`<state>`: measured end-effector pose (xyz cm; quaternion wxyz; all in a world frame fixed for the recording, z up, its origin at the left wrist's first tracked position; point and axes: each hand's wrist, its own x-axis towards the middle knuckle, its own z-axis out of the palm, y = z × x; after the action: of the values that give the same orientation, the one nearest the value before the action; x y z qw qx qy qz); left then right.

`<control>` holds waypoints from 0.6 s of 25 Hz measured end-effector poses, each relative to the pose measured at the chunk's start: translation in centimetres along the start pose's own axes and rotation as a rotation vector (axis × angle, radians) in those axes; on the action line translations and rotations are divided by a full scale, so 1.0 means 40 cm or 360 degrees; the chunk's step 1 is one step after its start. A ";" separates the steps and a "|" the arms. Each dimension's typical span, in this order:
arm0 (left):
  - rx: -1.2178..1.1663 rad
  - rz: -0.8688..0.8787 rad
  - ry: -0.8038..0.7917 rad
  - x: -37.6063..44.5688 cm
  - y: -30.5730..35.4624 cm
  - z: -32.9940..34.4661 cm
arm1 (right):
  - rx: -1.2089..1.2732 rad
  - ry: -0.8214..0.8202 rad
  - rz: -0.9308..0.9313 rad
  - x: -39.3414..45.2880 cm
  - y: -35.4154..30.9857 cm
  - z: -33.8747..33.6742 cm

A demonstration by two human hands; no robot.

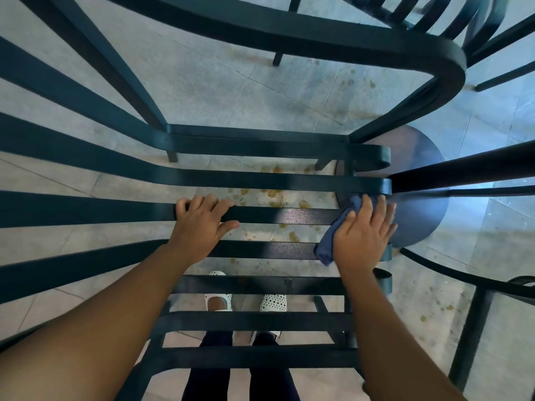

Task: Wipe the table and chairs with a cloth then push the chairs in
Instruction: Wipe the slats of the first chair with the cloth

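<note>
While left hand grips a chair slat | right hand, fingers straight, presses cloth at 3 o'clock.

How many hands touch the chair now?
2: the left hand grips a seat slat; the right hand presses the blue cloth on the seat's front edge.

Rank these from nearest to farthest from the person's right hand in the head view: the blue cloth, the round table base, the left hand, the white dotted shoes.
1. blue cloth: under the right hand.
2. round table base: just right of it.
3. left hand: leftward, gripping a slat.
4. white dotted shoes: below, on the floor.
</note>
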<state>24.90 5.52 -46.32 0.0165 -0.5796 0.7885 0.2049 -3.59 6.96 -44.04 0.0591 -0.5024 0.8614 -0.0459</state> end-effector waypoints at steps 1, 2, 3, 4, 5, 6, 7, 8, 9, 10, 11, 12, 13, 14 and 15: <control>-0.0002 -0.0005 0.0008 0.000 -0.001 0.001 | 0.0010 0.0024 0.0152 -0.008 -0.032 0.005; -0.0002 -0.0004 0.0012 -0.001 0.000 0.002 | 0.0022 0.0020 0.0248 -0.022 -0.068 0.009; 0.0004 0.0004 0.0025 -0.002 0.000 0.003 | 0.0030 -0.0012 0.0269 -0.043 -0.107 0.017; 0.0004 0.0006 0.0032 -0.001 0.002 0.002 | 0.0023 -0.0056 0.0217 -0.072 -0.148 0.028; -0.0004 0.0001 0.0025 -0.001 0.003 0.001 | 0.0005 -0.0102 0.0107 -0.106 -0.191 0.041; -0.0018 -0.0013 -0.0002 -0.001 0.004 -0.001 | -0.0011 -0.0134 -0.0056 -0.144 -0.232 0.054; -0.0027 -0.0025 -0.0028 -0.001 0.004 -0.001 | -0.0017 -0.0150 -0.0260 -0.177 -0.266 0.061; -0.0028 -0.0029 -0.0032 -0.002 0.004 0.001 | -0.0034 -0.0179 -0.0500 -0.198 -0.287 0.065; -0.0018 -0.0020 -0.0009 -0.003 0.003 0.002 | -0.0053 -0.0211 -0.0757 -0.203 -0.288 0.069; -0.0005 -0.0007 0.0010 -0.004 0.003 0.002 | -0.0056 -0.0246 -0.0969 -0.193 -0.271 0.070; -0.0009 0.0002 0.0030 -0.005 0.002 0.002 | -0.0043 -0.0272 -0.1090 -0.176 -0.240 0.069; -0.0026 0.0004 0.0039 -0.005 0.002 0.002 | -0.0037 -0.0266 -0.1100 -0.155 -0.201 0.062; -0.0038 0.0005 0.0052 -0.007 0.003 0.000 | -0.0051 -0.0217 -0.1020 -0.137 -0.159 0.055; -0.0040 0.0001 0.0060 -0.010 0.005 -0.002 | -0.0061 -0.0154 -0.0898 -0.121 -0.119 0.047; -0.0031 0.0001 0.0066 -0.014 0.006 -0.001 | -0.0043 -0.0105 -0.0776 -0.109 -0.086 0.042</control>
<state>24.88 6.07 -46.05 -0.0055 -0.5836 0.7868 0.2007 1.76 9.02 -44.98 0.0678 -0.6973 0.7129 -0.0308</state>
